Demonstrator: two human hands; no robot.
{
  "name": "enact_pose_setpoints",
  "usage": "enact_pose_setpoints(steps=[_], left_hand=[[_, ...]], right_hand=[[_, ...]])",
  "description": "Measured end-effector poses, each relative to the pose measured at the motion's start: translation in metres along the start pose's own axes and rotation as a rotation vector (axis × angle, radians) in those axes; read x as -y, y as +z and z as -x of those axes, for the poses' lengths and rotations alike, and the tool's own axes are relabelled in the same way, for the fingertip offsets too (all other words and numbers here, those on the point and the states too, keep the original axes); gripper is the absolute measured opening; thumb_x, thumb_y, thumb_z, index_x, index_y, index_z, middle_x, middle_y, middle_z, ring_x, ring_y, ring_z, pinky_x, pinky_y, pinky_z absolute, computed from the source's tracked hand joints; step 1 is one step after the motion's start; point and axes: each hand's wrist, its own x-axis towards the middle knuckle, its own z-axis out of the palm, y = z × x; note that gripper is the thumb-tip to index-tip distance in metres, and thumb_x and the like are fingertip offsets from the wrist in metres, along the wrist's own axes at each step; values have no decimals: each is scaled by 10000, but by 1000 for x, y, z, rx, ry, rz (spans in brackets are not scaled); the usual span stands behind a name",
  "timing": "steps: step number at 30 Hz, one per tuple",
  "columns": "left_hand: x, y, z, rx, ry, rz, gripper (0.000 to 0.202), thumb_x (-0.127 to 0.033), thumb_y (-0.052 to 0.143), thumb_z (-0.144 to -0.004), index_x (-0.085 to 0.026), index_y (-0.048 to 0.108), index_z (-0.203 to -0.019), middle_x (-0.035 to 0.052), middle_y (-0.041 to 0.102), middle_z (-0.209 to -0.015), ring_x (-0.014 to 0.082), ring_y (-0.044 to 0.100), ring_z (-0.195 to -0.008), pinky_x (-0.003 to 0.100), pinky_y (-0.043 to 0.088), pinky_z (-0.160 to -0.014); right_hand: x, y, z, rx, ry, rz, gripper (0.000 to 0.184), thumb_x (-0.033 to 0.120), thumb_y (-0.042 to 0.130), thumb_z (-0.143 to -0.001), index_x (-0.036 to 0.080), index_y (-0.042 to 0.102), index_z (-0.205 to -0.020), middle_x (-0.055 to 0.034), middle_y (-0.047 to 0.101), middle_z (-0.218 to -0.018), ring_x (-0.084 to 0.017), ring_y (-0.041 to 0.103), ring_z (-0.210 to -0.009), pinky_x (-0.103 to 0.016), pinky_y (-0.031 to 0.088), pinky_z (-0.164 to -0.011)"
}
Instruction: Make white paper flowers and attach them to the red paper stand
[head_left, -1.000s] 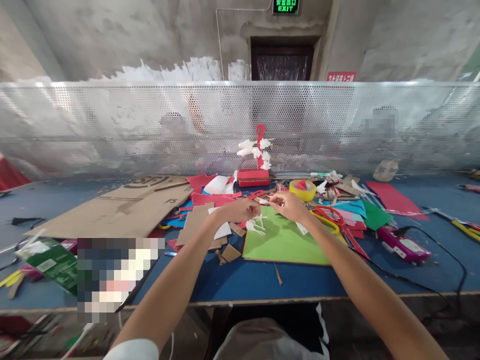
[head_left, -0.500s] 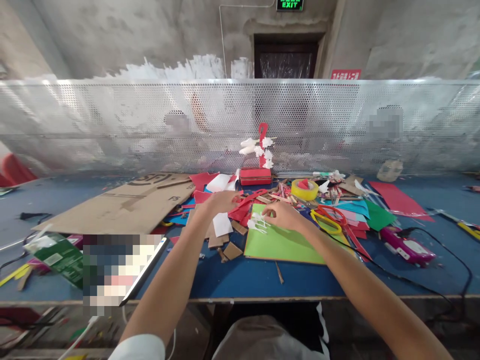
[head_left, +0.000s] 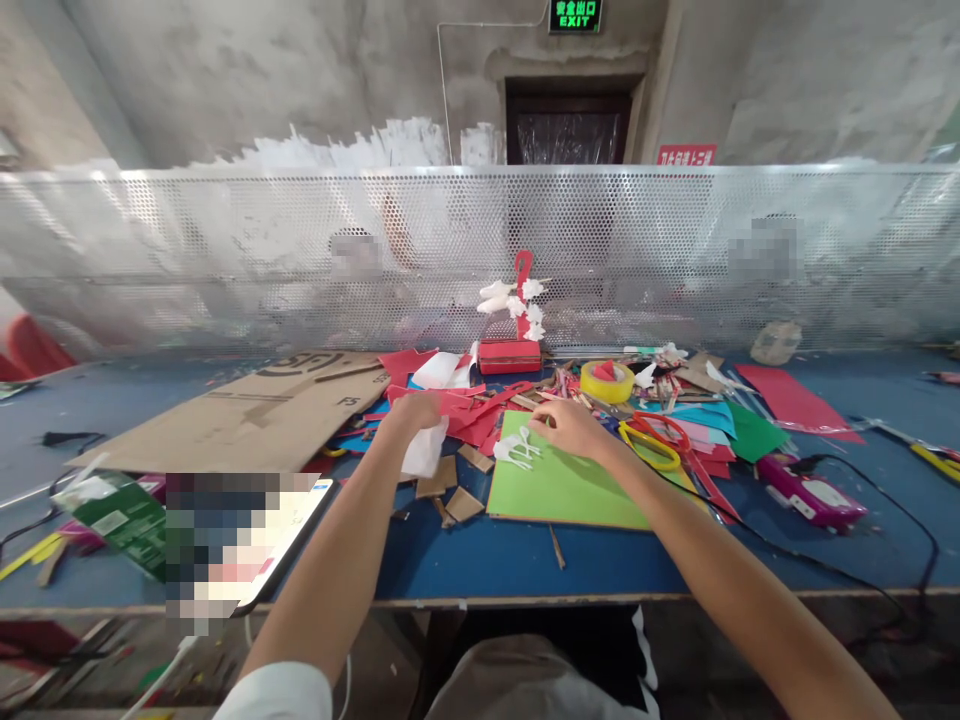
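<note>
A piece of white paper (head_left: pixel 424 452) hangs from the closed fingers of my left hand (head_left: pixel 418 410), over the scraps left of the green sheet; hand and paper are blurred. My right hand (head_left: pixel 571 430) rests at the upper part of the light green sheet (head_left: pixel 570 495), thumb and fingertips pinched together. Right by those fingertips, white animal-shaped figures (head_left: pixel 517 448) with thin legs are on the sheet. Whether the pinch holds something small is hidden. Small brown cardboard pieces (head_left: pixel 464 503) lie between the left forearm and the sheet.
Behind the hands are a red box (head_left: pixel 510 356) with a red stem bearing white flower shapes (head_left: pixel 533 312), and a yellow tape roll (head_left: pixel 607 381). Yellow-handled scissors (head_left: pixel 651 446) and a black cable lie near my right forearm. Left are a cardboard sheet (head_left: pixel 247 415) and a tablet (head_left: pixel 289 540).
My left hand has moved left and toward me, and the white paper that lay on the scraps has come with it. My right hand has shifted slightly off the white figures.
</note>
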Motion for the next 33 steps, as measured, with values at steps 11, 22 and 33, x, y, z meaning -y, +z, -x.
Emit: enact_pose_setpoints(steps=[11, 22, 33], left_hand=[[-46, -27, 2, -203, -34, 43, 165, -154, 544, -740, -186, 612, -886, 74, 669, -965, 200, 626, -834, 313, 478, -759], [-99, -13, 12, -306, 197, 959, 386, -257, 662, -715, -214, 524, -1072, 49, 601, -1082, 117, 593, -768, 236, 502, -655], [-127, 12, 21, -454, 312, 685, 189, -261, 587, -839, -191, 625, -1011, 62, 611, -1055, 155, 575, -898, 274, 494, -794]], right_hand=[[-3, -1, -1, -46, 41, -192, 210, 331, 559, -906, 177, 699, -879, -49, 721, -844, -171, 633, -744, -273, 434, -695], [10, 0, -1, 33, 82, -873, 639, 424, 702, -816, 258, 438, -1373, -108, 583, -1309, -208, 587, -1143, -358, 519, -921], [0, 5, -10, -143, 267, -943, 392, 397, 682, -774, 195, 602, -1101, -53, 693, -951, -186, 657, -795, -285, 561, -654]])
